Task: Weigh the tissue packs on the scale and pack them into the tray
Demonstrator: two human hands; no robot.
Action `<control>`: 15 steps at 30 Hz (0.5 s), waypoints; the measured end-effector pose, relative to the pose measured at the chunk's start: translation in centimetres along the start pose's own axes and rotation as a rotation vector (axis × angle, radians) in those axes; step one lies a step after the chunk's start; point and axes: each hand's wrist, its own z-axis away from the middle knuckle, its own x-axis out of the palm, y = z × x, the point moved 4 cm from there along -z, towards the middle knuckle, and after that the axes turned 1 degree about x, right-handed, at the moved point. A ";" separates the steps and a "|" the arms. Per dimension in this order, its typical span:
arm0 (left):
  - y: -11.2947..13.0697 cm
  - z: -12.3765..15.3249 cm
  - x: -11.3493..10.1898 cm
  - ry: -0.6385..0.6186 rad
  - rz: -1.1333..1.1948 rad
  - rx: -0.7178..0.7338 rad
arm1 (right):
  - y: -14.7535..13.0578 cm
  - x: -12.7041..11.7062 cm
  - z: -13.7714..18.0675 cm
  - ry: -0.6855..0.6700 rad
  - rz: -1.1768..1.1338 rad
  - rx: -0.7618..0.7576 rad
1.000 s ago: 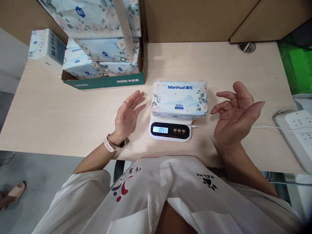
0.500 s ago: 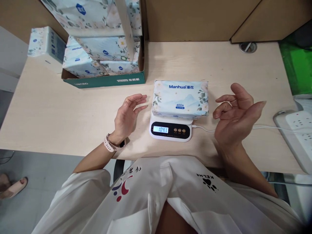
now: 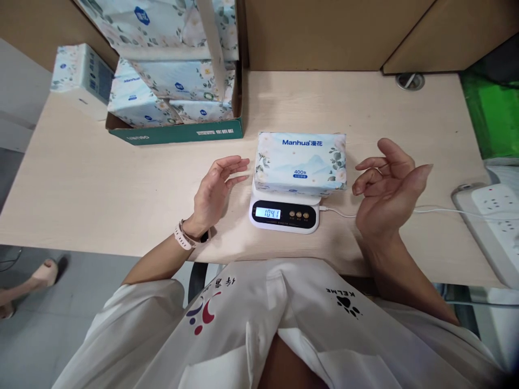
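A pale blue, flower-printed pack of tissues (image 3: 300,159) rests on a white digital scale (image 3: 284,227), hiding most of its platform. The scale's lit display (image 3: 268,213) reads 104.1. Just left of the pack is my left hand (image 3: 217,189), open and apart from it, with a pink watch strap on the wrist. My right hand (image 3: 389,189) hovers to the pack's right, palm turned up, fingers loosely curled but apart, holding nothing.
A green carton (image 3: 178,132) full of tissue packs stands at the back left, with a single pack (image 3: 83,78) beside it. At the right lie a power strip (image 3: 492,227) and a white cable (image 3: 438,210). Brown panels (image 3: 316,35) border the back.
My right hand has drifted slightly left, nearer the pack. My left hand hardly differs. The reading stays the same. Another person's foot at lower left has shifted.
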 end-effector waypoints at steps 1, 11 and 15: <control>0.0 0.0 0.0 -0.004 -0.001 0.002 | 0.0 0.0 0.0 -0.001 0.004 0.003; -0.5 -0.1 0.0 -0.059 -0.042 0.022 | 0.2 0.0 -0.1 -0.005 0.044 0.021; -0.7 -0.3 0.0 -0.074 -0.073 0.038 | 0.3 0.0 0.0 -0.014 0.066 0.008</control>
